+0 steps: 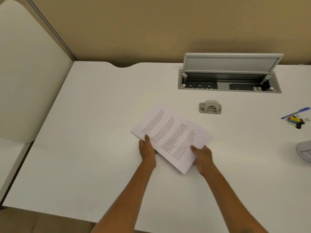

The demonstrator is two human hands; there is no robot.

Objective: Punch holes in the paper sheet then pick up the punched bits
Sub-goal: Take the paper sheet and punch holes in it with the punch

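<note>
1. A printed paper sheet [171, 137] is held over the middle of the white bench [94, 125], turned at an angle so its text lines run diagonally.
2. The left hand [147, 151] is clamped on the sheet's near left edge, thumb on top of the paper.
3. The right hand [202, 157] is clamped on the sheet's near right edge, thumb also on top.
4. A grey hole punch [210, 107] stands on the bench beyond the sheet, to its right and apart from it.
5. Behind the punch, a cable box [229, 81] set into the bench has its lid raised.
6. At the far right edge lie a blue pen [295, 113] and, just beside it, a small cluster of coloured binder clips [297, 121].
7. No punched bits can be made out on the bench.
</note>
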